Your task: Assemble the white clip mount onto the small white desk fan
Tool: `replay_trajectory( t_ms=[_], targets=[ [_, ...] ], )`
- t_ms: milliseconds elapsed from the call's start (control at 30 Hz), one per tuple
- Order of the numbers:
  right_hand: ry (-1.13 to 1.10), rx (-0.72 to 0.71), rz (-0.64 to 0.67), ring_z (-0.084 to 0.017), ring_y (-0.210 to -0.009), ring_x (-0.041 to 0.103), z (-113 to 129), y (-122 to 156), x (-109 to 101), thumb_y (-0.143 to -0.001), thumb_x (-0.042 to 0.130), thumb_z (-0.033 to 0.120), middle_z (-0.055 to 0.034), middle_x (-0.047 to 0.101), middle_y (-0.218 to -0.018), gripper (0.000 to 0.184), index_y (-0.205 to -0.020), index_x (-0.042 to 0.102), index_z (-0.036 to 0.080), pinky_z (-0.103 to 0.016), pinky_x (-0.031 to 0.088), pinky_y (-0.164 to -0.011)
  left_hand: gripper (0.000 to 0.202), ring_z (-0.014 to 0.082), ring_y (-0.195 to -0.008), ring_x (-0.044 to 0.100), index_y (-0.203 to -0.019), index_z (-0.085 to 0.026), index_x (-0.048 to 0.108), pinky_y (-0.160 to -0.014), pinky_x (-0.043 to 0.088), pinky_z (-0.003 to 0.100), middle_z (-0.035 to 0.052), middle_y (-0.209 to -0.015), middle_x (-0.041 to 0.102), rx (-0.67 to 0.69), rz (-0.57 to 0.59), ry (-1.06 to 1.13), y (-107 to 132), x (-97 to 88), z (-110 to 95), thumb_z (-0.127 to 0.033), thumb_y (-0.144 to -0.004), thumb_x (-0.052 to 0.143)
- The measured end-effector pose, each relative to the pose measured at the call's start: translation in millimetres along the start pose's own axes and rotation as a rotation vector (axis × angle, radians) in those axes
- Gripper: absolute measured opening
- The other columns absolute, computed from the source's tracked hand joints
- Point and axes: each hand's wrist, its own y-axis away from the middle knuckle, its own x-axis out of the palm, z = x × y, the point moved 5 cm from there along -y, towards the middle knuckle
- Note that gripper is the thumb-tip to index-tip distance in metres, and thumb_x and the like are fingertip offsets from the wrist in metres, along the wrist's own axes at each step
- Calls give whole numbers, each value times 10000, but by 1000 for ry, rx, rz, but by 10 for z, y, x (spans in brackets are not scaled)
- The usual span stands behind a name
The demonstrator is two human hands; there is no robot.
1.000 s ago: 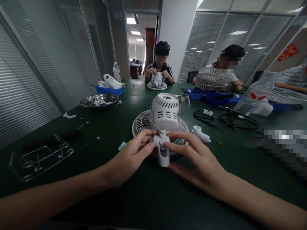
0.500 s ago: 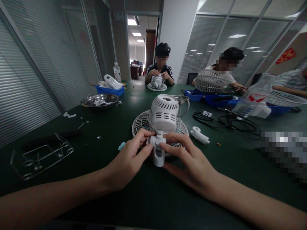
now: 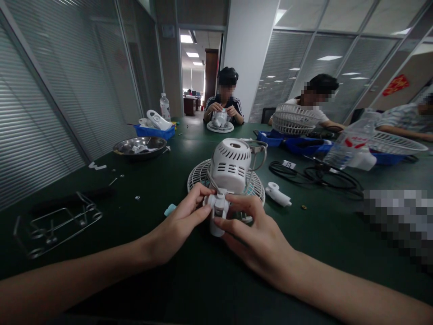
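Note:
In front of me a white fan motor housing with slotted vents stands on a round white fan grille. A white plastic neck joint projects from the housing toward me. My left hand pinches the joint's left side between thumb and fingers. From the right, my right hand grips the same joint, thumb on its front near the slot. The fingers under it are partly hidden. Beside the grille, to the right, lies a loose white curved plastic piece.
On the left are a bent wire stand, a metal bowl and a blue tray. Black cable and a large clear bottle lie right. Other people sit across the table; one person's hands work on another fan.
My right thumb has shifted down and left along the joint, and the joint has turned slightly to the left. Both hands keep their hold. The view has shifted a little.

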Motion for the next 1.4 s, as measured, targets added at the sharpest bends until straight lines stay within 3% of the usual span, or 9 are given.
replay_trajectory(
  t_ms=[433,567,967,1200,1400],
  targets=[
    [42,-26,-72,-194,-961,620,69,-28,2,-937,485,175,-127,396,-1259,191,-1093,591,199,-325,593,-738,159,217,-1099,495,-1098,-220,441,-956,348,350,30,-1106,550,-8,10,-137,5,-5,-38,-314,-986,379],
    [84,-13,-85,-188,-904,641,74,-41,59,-949,462,188,-138,424,-1250,190,-1095,583,194,-294,590,-681,163,214,-1079,492,-1078,-226,449,-951,336,350,17,-1077,553,6,-34,-111,-1,-15,-31,-335,-983,376],
    [119,-80,-25,-231,-899,650,98,-101,-5,-920,503,164,-165,468,-1265,150,-1043,587,182,-346,592,-680,212,227,-1030,485,-1041,-237,431,-885,350,343,15,-1012,531,-88,-82,-119,23,79,-81,-398,-993,301],
    [10,-1,31,-226,-943,638,86,-62,34,-860,546,100,-149,386,-1323,315,-1156,532,206,-326,590,-730,192,217,-966,492,-995,-235,447,-858,347,330,4,-948,527,-36,-196,-63,38,113,-50,-393,-979,339],
    [27,16,57,-229,-957,620,90,-64,19,-820,573,70,-141,368,-1319,354,-1146,538,205,-313,578,-717,191,230,-1006,501,-1021,-238,443,-887,339,341,14,-992,542,-32,-190,19,30,136,-11,-397,-965,354]
  ],
)
